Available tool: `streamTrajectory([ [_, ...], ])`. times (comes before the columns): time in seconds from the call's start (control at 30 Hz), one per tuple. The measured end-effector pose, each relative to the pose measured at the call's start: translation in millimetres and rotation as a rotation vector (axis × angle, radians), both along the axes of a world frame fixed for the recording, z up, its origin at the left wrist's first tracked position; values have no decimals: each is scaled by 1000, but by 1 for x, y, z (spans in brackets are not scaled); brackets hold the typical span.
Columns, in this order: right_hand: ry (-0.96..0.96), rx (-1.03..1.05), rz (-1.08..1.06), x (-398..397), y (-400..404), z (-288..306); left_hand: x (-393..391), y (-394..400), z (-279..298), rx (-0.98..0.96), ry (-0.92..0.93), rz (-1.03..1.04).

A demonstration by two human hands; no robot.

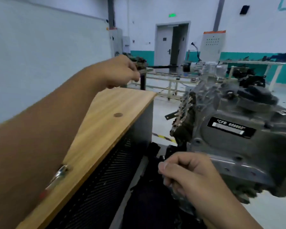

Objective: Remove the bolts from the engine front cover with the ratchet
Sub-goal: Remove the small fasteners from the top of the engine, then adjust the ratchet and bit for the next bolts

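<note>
Nearest, low and right of centre, the right hand (188,172) is curled into a loose fist with the thumb laid over the fingers, just in front of the lower edge of the engine (234,146). It may pinch something small and dark; the blur hides what, so I cannot tell whether it holds anything.

The engine fills the right side, a rough cast block of dull grey metal with ribbed, lumpy faces and small bolt heads along its flange. A black nameplate (230,128) with pale lettering sits on its rounded side. Its left end is darker, jagged and greasy-looking. Whether that end is the front cover cannot be told.

To the left stands a bench (119,103) with a smooth, pale wood-grain top and a dark meshed front below. A shiny metal tool (60,173), perhaps the ratchet, lies on the top near its close edge, partly behind the forearm.

The left arm stretches out long over the bench, bare to the elbow. The left hand (120,73) hangs past the far edge, fingers bent down and pinched on a thin grey metal piece (146,70).

Beyond are pale frame tables (251,63) with dark parts, a grey double door (172,45) and white walls with a teal band.
</note>
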State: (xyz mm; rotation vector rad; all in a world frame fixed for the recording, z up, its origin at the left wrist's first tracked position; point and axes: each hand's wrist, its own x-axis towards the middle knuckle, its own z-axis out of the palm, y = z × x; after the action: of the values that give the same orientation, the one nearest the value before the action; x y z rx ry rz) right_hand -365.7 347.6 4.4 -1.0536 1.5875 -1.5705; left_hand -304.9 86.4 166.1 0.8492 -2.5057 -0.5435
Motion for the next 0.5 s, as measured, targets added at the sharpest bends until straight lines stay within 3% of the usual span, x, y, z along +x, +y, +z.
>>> streamTrajectory([
  [0.17,-256,99,153,49,-58,-31,96,-52,-68,38,-408,311],
  [0.37,-344,153,191,65,-69,-62,171,-51,-145,56,-716,501],
  [0.5,-407,126,145,60,-59,-73,188,-25,-193,141,-746,522],
])
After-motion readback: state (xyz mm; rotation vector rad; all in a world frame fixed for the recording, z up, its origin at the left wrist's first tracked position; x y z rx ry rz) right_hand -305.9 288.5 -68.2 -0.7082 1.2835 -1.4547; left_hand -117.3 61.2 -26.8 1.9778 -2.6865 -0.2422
